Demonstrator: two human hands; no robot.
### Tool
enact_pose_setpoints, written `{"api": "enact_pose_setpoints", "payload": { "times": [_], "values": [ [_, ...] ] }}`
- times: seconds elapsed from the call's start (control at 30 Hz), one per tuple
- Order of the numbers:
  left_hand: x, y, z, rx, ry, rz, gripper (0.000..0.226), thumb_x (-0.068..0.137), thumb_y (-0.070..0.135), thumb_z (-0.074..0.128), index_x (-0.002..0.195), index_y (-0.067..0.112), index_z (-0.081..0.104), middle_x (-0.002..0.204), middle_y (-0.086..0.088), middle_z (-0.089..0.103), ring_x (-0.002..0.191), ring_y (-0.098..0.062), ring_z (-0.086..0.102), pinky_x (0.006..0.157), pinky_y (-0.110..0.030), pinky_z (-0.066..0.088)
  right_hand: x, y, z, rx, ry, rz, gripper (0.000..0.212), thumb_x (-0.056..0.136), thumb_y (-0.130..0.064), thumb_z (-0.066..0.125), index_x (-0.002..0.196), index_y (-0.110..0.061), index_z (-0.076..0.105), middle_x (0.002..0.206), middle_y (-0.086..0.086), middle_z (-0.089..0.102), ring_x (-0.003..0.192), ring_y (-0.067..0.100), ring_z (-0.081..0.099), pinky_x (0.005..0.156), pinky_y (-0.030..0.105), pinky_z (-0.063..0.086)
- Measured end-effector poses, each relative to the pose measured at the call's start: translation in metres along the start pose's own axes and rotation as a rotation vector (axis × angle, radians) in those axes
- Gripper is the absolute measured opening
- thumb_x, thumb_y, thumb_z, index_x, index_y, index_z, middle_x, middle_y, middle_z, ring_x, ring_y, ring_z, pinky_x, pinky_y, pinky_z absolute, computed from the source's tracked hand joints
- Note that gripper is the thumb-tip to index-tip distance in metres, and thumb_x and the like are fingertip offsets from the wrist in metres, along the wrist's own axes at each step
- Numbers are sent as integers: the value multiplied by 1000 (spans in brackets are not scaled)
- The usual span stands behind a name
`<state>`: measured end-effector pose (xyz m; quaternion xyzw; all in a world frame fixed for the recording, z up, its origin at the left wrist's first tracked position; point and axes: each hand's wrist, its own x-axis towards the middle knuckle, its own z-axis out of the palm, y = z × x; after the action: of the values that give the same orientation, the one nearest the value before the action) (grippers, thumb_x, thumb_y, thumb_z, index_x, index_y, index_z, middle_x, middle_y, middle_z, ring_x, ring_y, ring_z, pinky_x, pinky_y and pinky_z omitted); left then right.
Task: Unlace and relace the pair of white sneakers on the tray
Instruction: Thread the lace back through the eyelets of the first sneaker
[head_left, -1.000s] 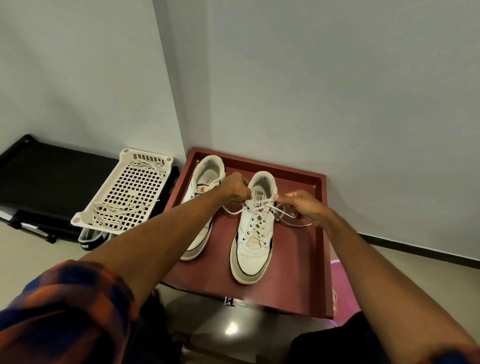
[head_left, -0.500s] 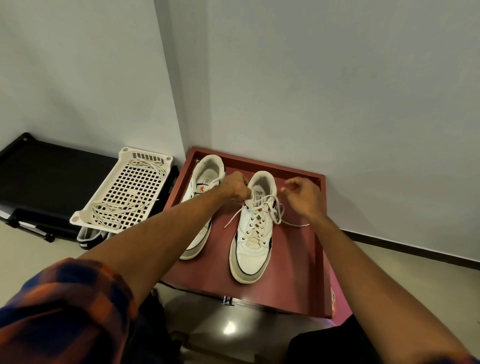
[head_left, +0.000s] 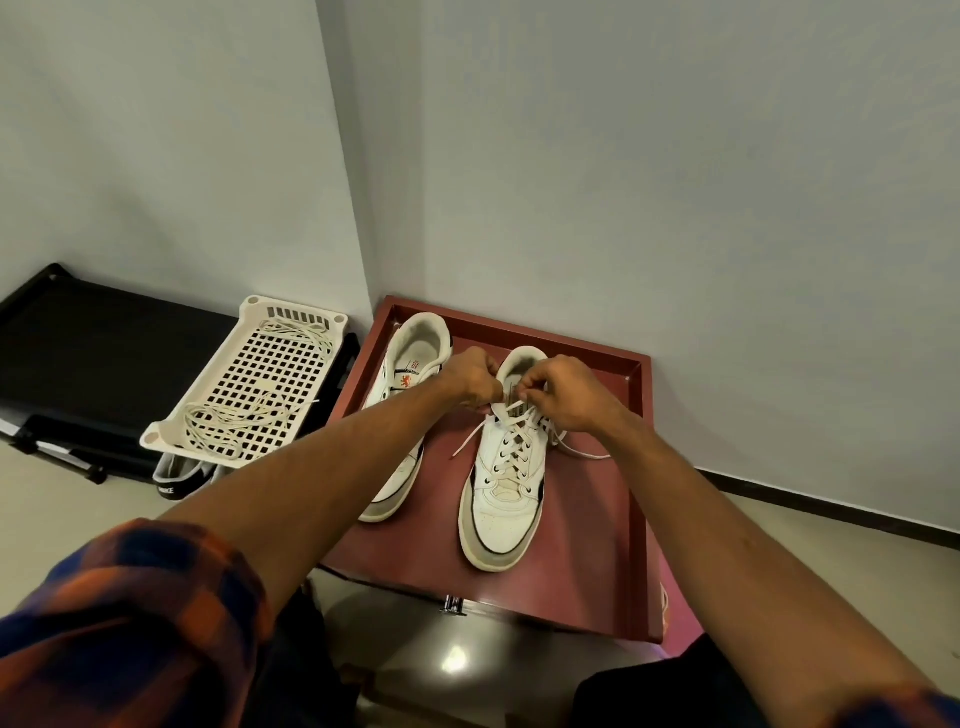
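Corner, red tray (head_left: 597, 597) | left hand (head_left: 470, 376) and right hand (head_left: 563, 395), apart earlier, are meeting at 12 o'clock of the laced sneaker (head_left: 501, 519) | both grips are pinching the lace (head_left: 511, 441) | bow seemingly starting

Home corner, plain walls (head_left: 675, 182), shoe rack (head_left: 104, 364)

Smooth semi-gloss dark-red tray (head_left: 641, 467), white sneakers (head_left: 501, 514) w/ smooth leather-look uppers, matt grey toe panels, woven cloth shoelace (head_left: 511, 447), matt cream plastic basket (head_left: 249, 364), shiny metal latch (head_left: 453, 604) at tray's near edge, plaid cloth sleeve (head_left: 130, 613), glossy floor (head_left: 452, 660), matt painted wall (head_left: 675, 182)
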<state>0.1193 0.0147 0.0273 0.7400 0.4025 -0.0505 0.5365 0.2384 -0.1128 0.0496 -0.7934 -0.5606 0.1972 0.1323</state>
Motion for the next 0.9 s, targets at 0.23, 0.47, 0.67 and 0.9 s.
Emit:
{"api": "enact_pose_setpoints", "payload": {
  "times": [0.23,0.47,0.67,0.9],
  "values": [
    [-4,1,0,4,-1,4,25,83,-1,73,107,1,71,95,-17,74,82,-31,75,76,-47,62,-36,70,8,86,486,343,15,92,-6,67,97,-11,81,95,10,76,90,32,69,84,39,52],
    [-5,3,-2,-15,-1,3,24,84,-1,73,107,0,69,96,-19,74,83,-31,75,77,-48,62,-69,97,5,152,368,537,12,91,-20,71,98,-20,81,101,2,78,95,24,70,87,32,52],
    [-10,-6,5,46,129,93,24,83,20,78,103,13,66,92,-6,74,81,-22,73,79,-36,59,-52,55,6,278,299,282,23,85,-15,77,106,-23,78,96,-8,72,82,13,67,82,28,53],
    [-14,-12,5,108,228,156,40,83,27,77,119,15,65,101,-7,74,90,-22,70,82,-33,54,-42,15,21,136,56,114,55,83,-16,76,134,-29,62,86,-9,66,77,11,63,74,30,53]
  ]
}}
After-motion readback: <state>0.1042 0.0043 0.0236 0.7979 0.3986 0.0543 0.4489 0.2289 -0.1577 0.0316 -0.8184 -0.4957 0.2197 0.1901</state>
